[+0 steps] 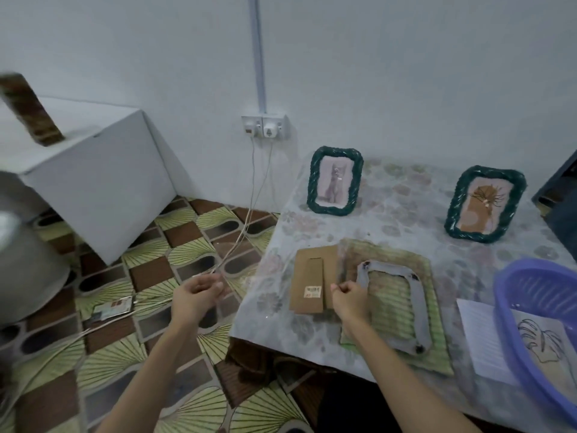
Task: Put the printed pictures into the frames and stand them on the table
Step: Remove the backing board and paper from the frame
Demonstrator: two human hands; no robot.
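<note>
Frames first: two green rope-edged ones stand upright at the far side of the table [406, 195], well apart, the left frame [335, 181] showing a pale picture of a grey cat, the right frame [485, 204] tilted a little and showing an orange-brown picture with dark lines. Nearer, a third frame [420, 310] lies flat and face down, grey at the back with its opening bare, on a green striped mat [437, 351]. Just left of it lies a brown backing board [312, 281], stand strip flat against it and a small label near its close edge. Now the right hand [349, 296], down at the near left corner of the lying frame, between frame and board, fingers curled in tight with thumb pressed to them; it seems to pinch something thin, but what it is I cannot tell. Out past the table's left edge, over the patterned floor [131, 364], the left hand [196, 292] hangs in the air with fingers loosely bent, and a clear, blurred film appears to run from its fingertips toward the table; whether it truly grips that is unclear. On the right, a purple basket [527, 310] sits at the table's near right, with a printed leaf picture [543, 342] inside and a white sheet [480, 339] beneath it. A white box [103, 182] stands on the floor at far left.
</note>
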